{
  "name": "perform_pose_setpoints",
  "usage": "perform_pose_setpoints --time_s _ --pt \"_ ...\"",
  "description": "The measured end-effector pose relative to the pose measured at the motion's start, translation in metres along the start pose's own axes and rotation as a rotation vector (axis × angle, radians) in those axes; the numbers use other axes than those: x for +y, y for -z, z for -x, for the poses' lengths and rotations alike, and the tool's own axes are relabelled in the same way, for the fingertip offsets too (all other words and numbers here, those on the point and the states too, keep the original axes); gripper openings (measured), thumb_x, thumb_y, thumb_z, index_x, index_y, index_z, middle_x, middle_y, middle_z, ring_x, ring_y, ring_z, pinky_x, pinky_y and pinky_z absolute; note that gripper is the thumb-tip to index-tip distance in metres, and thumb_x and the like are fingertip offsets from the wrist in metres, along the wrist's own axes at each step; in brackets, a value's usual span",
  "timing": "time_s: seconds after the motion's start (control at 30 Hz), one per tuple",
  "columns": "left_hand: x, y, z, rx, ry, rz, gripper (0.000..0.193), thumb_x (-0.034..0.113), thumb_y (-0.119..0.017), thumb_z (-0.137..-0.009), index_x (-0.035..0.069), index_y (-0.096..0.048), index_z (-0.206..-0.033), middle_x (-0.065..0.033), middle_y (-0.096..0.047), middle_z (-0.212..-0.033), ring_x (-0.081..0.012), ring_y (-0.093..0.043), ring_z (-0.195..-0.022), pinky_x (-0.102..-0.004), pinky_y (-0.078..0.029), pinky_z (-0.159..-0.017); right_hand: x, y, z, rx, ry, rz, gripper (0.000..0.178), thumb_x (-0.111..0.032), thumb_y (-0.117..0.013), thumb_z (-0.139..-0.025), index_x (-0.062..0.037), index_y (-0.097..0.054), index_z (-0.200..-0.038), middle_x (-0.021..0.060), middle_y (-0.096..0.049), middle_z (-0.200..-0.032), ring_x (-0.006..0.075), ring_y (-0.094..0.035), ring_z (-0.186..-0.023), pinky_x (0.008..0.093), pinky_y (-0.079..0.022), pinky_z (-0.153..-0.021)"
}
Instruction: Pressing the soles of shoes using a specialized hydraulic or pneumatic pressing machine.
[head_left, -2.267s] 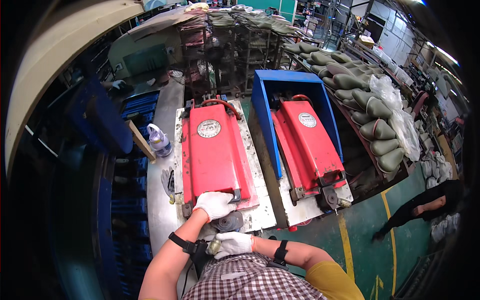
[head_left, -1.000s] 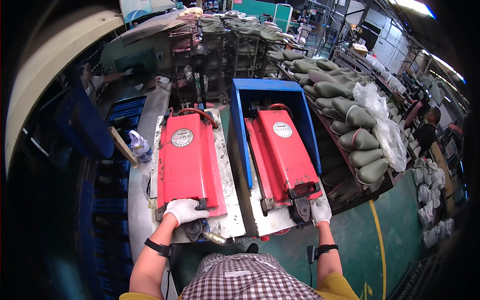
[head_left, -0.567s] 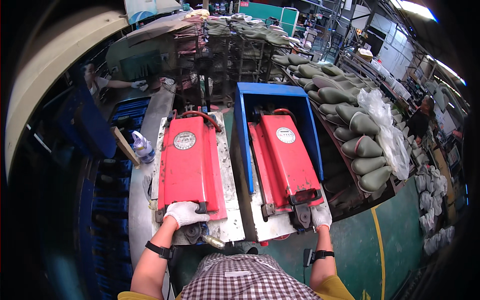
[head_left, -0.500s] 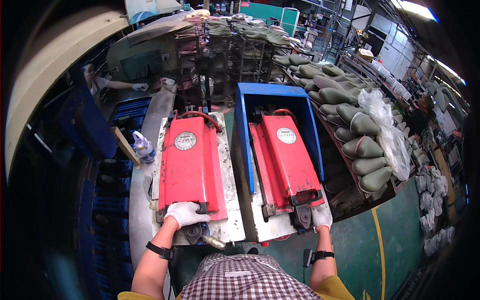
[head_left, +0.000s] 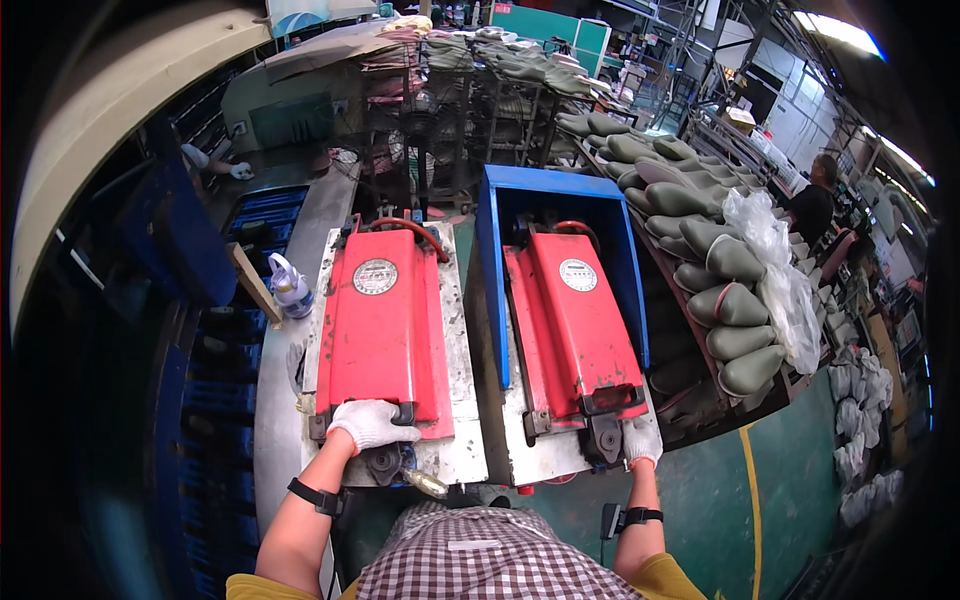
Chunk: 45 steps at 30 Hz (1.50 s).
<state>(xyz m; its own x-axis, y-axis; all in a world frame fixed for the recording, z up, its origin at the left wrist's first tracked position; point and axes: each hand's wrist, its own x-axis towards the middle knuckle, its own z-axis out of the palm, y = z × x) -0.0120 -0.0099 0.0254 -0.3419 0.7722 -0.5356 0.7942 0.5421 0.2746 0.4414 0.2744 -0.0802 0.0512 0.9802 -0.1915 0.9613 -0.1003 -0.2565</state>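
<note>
Two press-like machines with red covers stand side by side in front of me. My left hand (head_left: 368, 425), in a white knitted glove, closes over the front handle of the left red cover (head_left: 372, 330); a black end of that handle shows beside my fingers. My right hand (head_left: 641, 440), gloved too, is at the front right corner of the right red cover (head_left: 578, 310), next to a dark latch (head_left: 605, 437). Its fingers are partly hidden, and I cannot tell what they touch. A similar black handle (head_left: 612, 398) on the right cover is free of my hands.
A blue hood (head_left: 560, 180) surrounds the right machine. Green boots (head_left: 735, 255) and clear plastic (head_left: 770, 270) lie on a rack to the right. A bottle (head_left: 290, 287) stands on the left metal ledge (head_left: 275, 400). Another person's gloved hand (head_left: 241, 171) is at the far left.
My hands stay at the same spots on the machines. The view has shifted slightly, and the person at the far left has moved mostly out of sight.
</note>
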Motion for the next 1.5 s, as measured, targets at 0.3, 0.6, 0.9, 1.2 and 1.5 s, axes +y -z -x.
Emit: perform_pose_setpoints --time_s 0.3,0.6,0.9,1.2,1.5 --pt "0.002 0.003 0.0 -0.012 -0.018 -0.028 0.067 0.07 -0.066 -0.079 0.015 -0.077 -0.115 -0.0135 -0.076 -0.115 -0.0321 -0.071 -0.111 -0.0454 -0.054 -0.096 -0.006 0.004 0.0 0.022 -0.024 0.004 0.047 -0.054 -0.055 -0.093 -0.0173 -0.078 -0.112 0.0158 -0.073 -0.119 0.0378 -0.069 -0.112 0.0458 -0.054 -0.097" --pt "-0.002 -0.001 -0.005 -0.006 -0.024 0.004 0.066 0.069 -0.072 -0.077 0.012 -0.078 -0.109 -0.0155 -0.076 -0.111 -0.0321 -0.072 -0.107 -0.0424 -0.055 -0.093 -0.001 -0.002 -0.002 0.037 -0.006 0.009 0.046 -0.052 -0.053 -0.095 -0.0176 -0.076 -0.116 0.017 -0.074 -0.118 0.0382 -0.069 -0.112 0.0473 -0.054 -0.096" --pt "-0.002 -0.005 -0.005 -0.018 -0.05 0.007 0.069 0.072 -0.067 -0.078 0.013 -0.077 -0.11 -0.0143 -0.076 -0.113 -0.0319 -0.072 -0.108 -0.0441 -0.054 -0.093 -0.009 0.011 0.01 0.059 -0.004 -0.011 0.046 -0.053 -0.054 -0.094 -0.0168 -0.077 -0.11 0.0164 -0.074 -0.114 0.0375 -0.07 -0.108 0.0464 -0.055 -0.093" --pt "-0.009 -0.009 -0.014 -0.029 -0.016 0.038 0.069 0.071 -0.071 -0.076 0.009 -0.077 -0.108 -0.015 -0.077 -0.11 -0.0317 -0.073 -0.105 -0.0427 -0.054 -0.091 -0.01 0.004 0.005 0.094 -0.037 -0.063 0.043 -0.049 -0.053 -0.091 -0.0176 -0.076 -0.109 0.0164 -0.075 -0.112 0.0389 -0.07 -0.108 0.0479 -0.055 -0.092" --pt "-0.004 -0.01 -0.013 0.007 0.007 0.037 0.062 0.071 -0.074 -0.076 0.022 -0.08 -0.113 -0.0098 -0.078 -0.106 -0.0273 -0.074 -0.101 -0.0376 -0.055 -0.089 -0.01 0.005 0.005 0.091 -0.046 -0.057 0.043 -0.048 -0.052 -0.092 -0.0164 -0.075 -0.111 0.0167 -0.074 -0.114 0.0384 -0.07 -0.108 0.0479 -0.055 -0.093"
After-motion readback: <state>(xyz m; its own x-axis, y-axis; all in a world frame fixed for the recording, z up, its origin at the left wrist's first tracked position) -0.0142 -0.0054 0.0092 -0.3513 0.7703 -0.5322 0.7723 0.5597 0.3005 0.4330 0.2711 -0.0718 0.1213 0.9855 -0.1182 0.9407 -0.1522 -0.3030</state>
